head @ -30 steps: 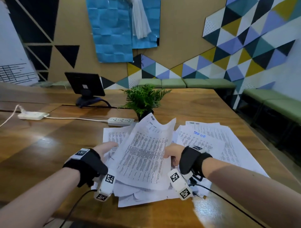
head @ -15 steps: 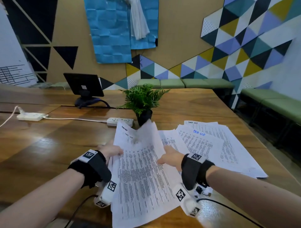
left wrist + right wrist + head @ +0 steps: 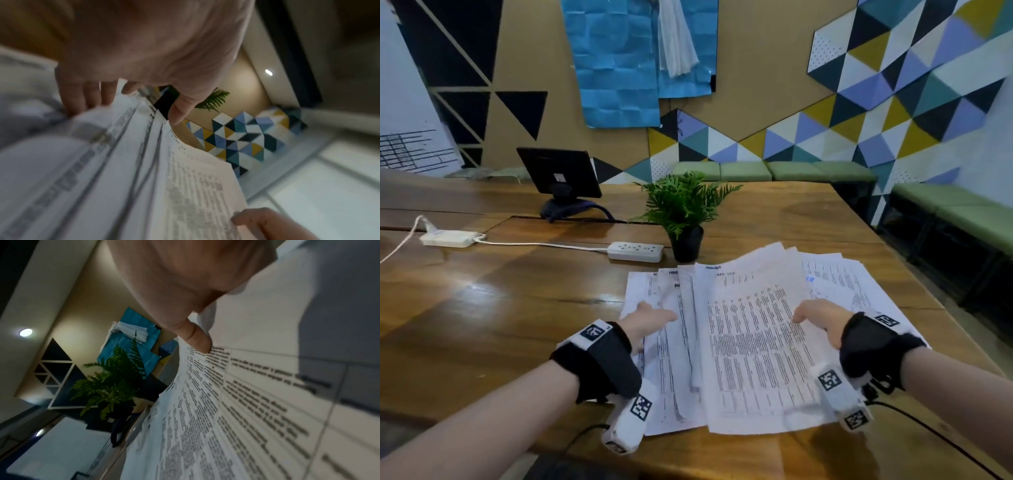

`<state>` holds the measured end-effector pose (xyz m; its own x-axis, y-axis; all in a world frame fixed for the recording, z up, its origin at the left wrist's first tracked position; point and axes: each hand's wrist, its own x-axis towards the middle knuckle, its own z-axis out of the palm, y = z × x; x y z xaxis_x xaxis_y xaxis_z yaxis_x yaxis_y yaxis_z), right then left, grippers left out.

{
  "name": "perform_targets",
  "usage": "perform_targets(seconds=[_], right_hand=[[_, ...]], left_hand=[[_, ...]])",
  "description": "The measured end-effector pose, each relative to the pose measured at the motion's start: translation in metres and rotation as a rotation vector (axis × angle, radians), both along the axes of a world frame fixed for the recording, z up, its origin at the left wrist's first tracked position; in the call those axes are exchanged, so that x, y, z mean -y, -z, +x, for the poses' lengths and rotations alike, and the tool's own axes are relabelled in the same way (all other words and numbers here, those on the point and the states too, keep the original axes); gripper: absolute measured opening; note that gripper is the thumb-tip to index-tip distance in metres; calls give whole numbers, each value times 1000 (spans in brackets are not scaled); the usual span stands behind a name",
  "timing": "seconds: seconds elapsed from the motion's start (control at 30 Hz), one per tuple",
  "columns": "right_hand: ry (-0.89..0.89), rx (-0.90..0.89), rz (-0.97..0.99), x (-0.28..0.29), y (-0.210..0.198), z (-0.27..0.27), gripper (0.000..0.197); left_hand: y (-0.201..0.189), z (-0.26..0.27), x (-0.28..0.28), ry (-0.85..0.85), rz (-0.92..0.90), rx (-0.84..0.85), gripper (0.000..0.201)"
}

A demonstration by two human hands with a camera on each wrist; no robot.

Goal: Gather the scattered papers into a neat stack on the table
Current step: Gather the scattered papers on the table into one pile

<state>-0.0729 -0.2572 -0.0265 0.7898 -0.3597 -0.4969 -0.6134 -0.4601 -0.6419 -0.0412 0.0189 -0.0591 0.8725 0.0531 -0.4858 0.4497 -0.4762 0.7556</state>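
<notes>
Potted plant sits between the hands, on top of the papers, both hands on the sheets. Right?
Not quite. In the head view the potted plant stands beyond the papers, on bare table. Left hand and right hand are on the sheets.

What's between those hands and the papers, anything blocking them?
Nothing visible. The left hand and right hand already grip the sides of the papers on the table. The potted plant and power strip sit beyond the pile.
</notes>
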Motion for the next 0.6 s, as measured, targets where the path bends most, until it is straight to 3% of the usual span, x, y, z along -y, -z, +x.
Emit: perform_targets(seconds=[0.2,0.27,0.37,0.47,0.6], right_hand=[[-182,82,30,-29,7,-10,54],[-247,162,30,-38,10,-15,62],[-313,273,17,-44,15,-20,64],[-276,323,96,-42,17,-19,65],[-141,357,317,-29,20,-18,64]], left_hand=[[4,13,1,-138,-200,-83,87],[5,15,1,-138,-200,-81,98],[0,8,9,-93,-18,-5,92],[-2,4,16,-45,42,97,86],[-7,2,18,-140,-99,114,95]])
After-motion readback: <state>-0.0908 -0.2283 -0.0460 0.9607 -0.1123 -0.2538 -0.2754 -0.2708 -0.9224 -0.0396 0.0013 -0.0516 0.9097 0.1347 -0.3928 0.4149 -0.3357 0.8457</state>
